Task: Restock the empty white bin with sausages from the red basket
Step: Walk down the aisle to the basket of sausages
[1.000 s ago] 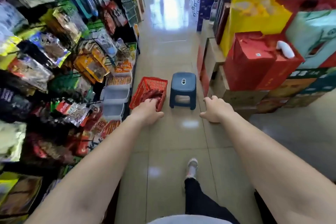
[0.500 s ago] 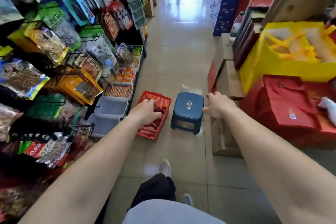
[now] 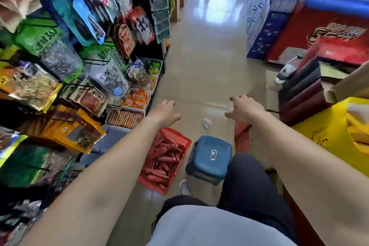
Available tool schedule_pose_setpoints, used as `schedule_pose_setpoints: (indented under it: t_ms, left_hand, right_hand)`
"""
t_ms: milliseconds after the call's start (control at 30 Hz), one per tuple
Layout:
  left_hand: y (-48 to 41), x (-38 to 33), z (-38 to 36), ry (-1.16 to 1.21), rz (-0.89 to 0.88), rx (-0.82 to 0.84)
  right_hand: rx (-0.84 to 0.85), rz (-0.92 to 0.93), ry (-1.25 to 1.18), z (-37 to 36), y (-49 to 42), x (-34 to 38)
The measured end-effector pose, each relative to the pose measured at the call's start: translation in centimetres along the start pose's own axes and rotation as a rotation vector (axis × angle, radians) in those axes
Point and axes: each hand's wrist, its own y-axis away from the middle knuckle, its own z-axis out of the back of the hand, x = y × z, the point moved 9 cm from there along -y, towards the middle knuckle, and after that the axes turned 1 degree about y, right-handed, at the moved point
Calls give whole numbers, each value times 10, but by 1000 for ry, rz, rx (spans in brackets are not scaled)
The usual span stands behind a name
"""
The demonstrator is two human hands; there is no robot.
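The red basket (image 3: 180, 138) stands on the tiled floor beneath me, filled with red sausages (image 3: 163, 161). The empty white bin (image 3: 113, 133) sits low on the shelf row at the left, largely hidden by my left forearm. My left hand (image 3: 165, 111) hovers above and beyond the basket, fingers apart and holding nothing. My right hand (image 3: 244, 109) is stretched forward over the floor to the right, fingers spread, also holding nothing.
A blue plastic stool (image 3: 210, 157) stands right of the basket, against my dark trouser leg. Bins of biscuits (image 3: 124, 119) and orange packets (image 3: 137, 98) lie beyond the white bin. Hanging snack bags fill the left rack. Yellow and red bags and boxes crowd the right. A paper scrap (image 3: 206, 123) lies on the floor.
I have stepped forward, so basket and stool now lie close under me. My left hand has lifted off the basket rim and both hands reach out past it.
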Motion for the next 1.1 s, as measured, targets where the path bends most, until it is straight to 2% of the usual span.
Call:
schedule_pose_setpoints:
  t_ms: [267,533,633,767,867,933,1100]
  left_hand:
    - [-59,59,56,153,167,-65]
    - [-75,168,65,386,543,-200]
    - [-77,203,55,526,738,-266]
    - [-83,223,33,631,929,-319]
    - [-84,230,-14,737,1053,-299]
    - [-83,240,-51,743,1121,-310]
    - [-103,295,-168,681,1179,-267]
  right_hand:
    - [12,252,126,64,-125,118]
    - [82,648,335,65,-223,281]
    - [153,822,449,34,-275,353]
    - [220,1050,594,-45,-363,442]
    - [259,1159,605,-45,-323,450]
    - [309,1185,623,-73,-316,446]
    - [368,1209,650,-213,-337,449]
